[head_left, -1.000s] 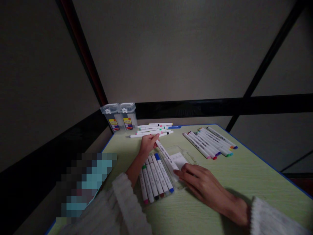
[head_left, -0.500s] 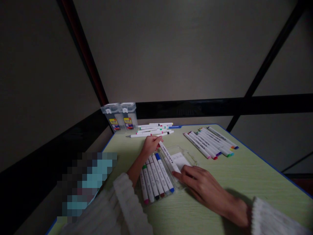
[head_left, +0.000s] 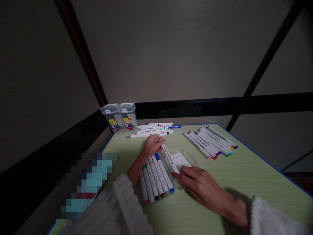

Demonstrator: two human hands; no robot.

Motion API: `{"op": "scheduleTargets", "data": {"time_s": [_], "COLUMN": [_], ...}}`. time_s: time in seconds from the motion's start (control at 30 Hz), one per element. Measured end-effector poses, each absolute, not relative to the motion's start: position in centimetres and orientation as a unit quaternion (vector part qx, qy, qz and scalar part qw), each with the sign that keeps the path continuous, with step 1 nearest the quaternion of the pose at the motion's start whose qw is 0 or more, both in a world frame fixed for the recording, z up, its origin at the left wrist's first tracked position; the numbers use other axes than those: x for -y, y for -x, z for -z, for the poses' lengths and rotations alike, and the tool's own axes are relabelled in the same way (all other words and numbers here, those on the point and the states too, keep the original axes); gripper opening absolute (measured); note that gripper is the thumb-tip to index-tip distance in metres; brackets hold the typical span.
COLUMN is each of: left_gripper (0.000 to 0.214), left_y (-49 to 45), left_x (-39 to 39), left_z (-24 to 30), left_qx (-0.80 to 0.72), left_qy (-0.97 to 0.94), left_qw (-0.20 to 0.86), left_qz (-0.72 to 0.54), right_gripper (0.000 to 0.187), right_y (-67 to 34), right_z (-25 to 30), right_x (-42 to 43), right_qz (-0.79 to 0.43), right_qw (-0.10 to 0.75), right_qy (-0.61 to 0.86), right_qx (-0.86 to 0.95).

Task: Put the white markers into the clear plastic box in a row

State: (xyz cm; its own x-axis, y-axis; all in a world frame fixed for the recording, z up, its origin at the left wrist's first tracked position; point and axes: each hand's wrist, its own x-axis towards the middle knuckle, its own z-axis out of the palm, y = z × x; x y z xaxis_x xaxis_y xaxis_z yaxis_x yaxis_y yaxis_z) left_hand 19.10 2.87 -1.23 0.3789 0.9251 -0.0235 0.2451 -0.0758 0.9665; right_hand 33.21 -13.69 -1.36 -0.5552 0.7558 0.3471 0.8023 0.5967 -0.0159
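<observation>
Head view. The left hand [head_left: 153, 146] is seen with its fingers curled around the far end of a white marker [head_left: 168, 159], which is gripped and held slanting over a clear plastic case [head_left: 186, 156]. The near end of this marker is met by the fingertips of the right hand [head_left: 198, 182]. That hand is laid flat and loosely open, palm down, on the near edge of the case; nothing is clasped in it, though the case and the marker tip are touched. A white paper card [head_left: 179, 160] is seen inside the case, just beyond the right fingertips.

Just left of the held marker, a row of markers [head_left: 154, 178] is laid side by side, with caps of pink, green, black, red and blue toward the viewer. Whether this row lies inside the case or beside it cannot be told.

All of this is carried on a pale green counter [head_left: 220, 202] with a blue edge. At the far left corner two clear boxes [head_left: 119, 116] with yellow labels are stood upright, touching each other. Near them a loose heap of markers [head_left: 153, 129] is spread. Well apart to the right, a second neat row of markers [head_left: 210, 141] is laid. Both wrists are covered by white knitted sleeves [head_left: 127, 202].
</observation>
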Motion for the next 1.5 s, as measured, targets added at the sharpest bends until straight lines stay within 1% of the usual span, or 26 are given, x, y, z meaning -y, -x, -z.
{"op": "scheduleTargets", "data": {"time_s": [0.23, 0.4, 0.67, 0.87, 1.13, 1.27, 1.5], "left_gripper": [0.01, 0.013, 0.009, 0.008, 0.007, 0.008, 0.016], "left_y": [-19.07, -19.06, -19.18, -19.03, -18.85, -18.9, -18.91], "left_x": [-2.88, -2.92, -2.78, -2.49, -2.72, -2.7, -2.82], "left_z": [1.22, 1.41, 1.2, 0.64, 0.83, 0.74, 0.96], "left_qx": [-0.439, -0.432, -0.44, -0.457, -0.436, -0.432, -0.437], "left_qy": [-0.652, -0.659, -0.66, -0.636, -0.63, -0.633, -0.629], "left_qw": [0.51, 0.507, 0.507, 0.513, 0.521, 0.52, 0.52], "left_qz": [-0.349, -0.349, -0.338, -0.351, -0.377, -0.378, -0.38], "right_gripper": [0.042, 0.042, 0.037, 0.04, 0.036, 0.029, 0.024], "right_y": [-33.28, -33.19, -33.07, -33.05, -33.09, -33.05, -33.12], "right_z": [1.42, 1.39, 1.1, 1.27, 1.17, 1.34, 1.41], "right_x": [13.74, 13.83, 13.78, 13.7, 13.67, 13.64, 13.6], "right_qz": [0.085, 0.091, 0.052, 0.045, 0.042, 0.043, 0.096], "right_qw": [0.147, 0.151, 0.126, 0.131, 0.138, 0.14, 0.161], "right_qy": [0.457, 0.454, 0.462, 0.464, 0.459, 0.452, 0.421], "right_qx": [0.873, 0.874, 0.876, 0.875, 0.877, 0.88, 0.887]}}
